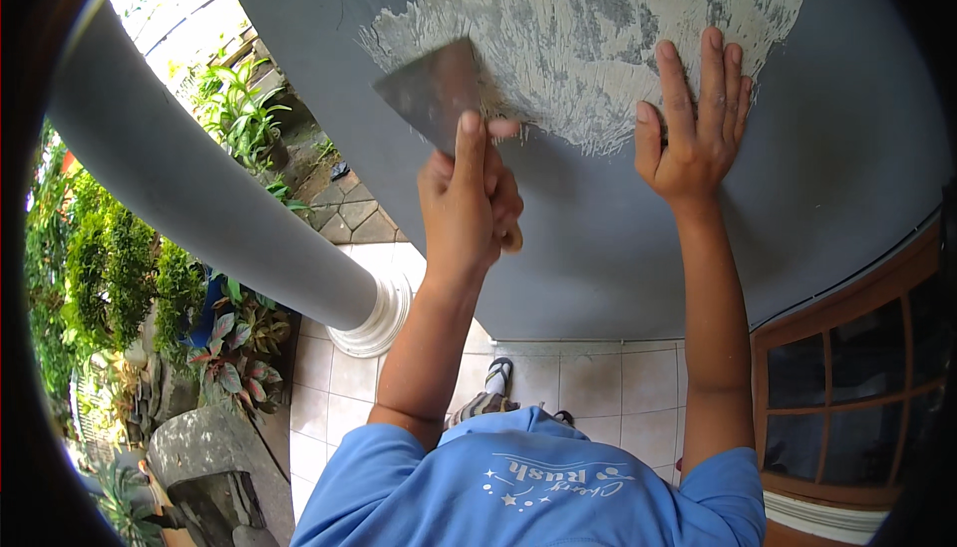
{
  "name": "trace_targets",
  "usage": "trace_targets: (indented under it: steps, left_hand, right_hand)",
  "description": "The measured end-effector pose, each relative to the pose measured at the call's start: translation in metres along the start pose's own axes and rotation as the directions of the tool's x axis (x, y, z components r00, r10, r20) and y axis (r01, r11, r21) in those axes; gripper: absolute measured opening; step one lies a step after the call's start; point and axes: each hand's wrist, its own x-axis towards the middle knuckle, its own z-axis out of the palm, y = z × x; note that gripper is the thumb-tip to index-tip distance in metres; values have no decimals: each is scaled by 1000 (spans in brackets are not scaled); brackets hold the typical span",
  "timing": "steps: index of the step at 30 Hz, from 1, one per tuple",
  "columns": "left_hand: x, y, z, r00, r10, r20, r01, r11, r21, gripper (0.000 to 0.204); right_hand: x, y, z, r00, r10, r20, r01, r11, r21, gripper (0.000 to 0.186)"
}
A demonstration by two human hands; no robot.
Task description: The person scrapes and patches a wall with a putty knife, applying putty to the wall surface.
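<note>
My left hand (pixel 467 198) is wrapped round the handle of a putty knife (pixel 431 91), its index finger laid along the wide metal blade. The blade is tilted up to the left, at the lower left edge of a rough off-white patch (pixel 558 59) on the grey wall (pixel 598 238). Whether the blade touches the wall, I cannot tell. A bit of the handle's pale end shows below the fingers. My right hand (pixel 698 138) rests on the wall with its fingers spread, over the lower right part of the patch, and holds nothing.
A grey round column (pixel 229 168) with a white moulded base (pixel 374 318) stands at the left. Beyond it are plants (pixel 110 258) and paving stones. A brown-framed window (pixel 847 378) is at the lower right. Pale floor tiles (pixel 588 388) lie below, under my sandalled foot.
</note>
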Motion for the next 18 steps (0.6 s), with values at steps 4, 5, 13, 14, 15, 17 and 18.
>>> trace_targets:
  steps: [4,5,13,14,15,17,18]
  left_hand:
    - [-14,-17,-5,1000,14,-6,-13,999,45,34]
    - [-21,-30,-16,998,-46,-44,50,995,81,34]
    - [-7,-15,-11,988,-144,59,143,990,9,33]
    - [-5,-14,-8,990,-106,88,106,994,3,33]
    - [-5,-14,-6,991,-67,117,68,998,-4,33]
    - [-26,-31,-9,995,-95,15,93,992,88,34]
    - [-34,-47,-23,989,-145,-15,146,985,92,34]
  right_hand:
    - [1,5,-3,1000,8,13,-8,1000,-28,44]
    - [0,3,-1,1000,13,24,-12,1000,-20,43]
    - [2,0,-1,1000,12,18,-12,1000,1,43]
    - [3,2,0,1000,10,-3,-10,1000,1,43]
    - [2,3,-2,1000,8,-3,-8,1000,2,43]
    - [0,5,-6,999,21,25,-21,1000,-5,43]
    - [1,3,-5,1000,22,15,-22,1000,-4,43]
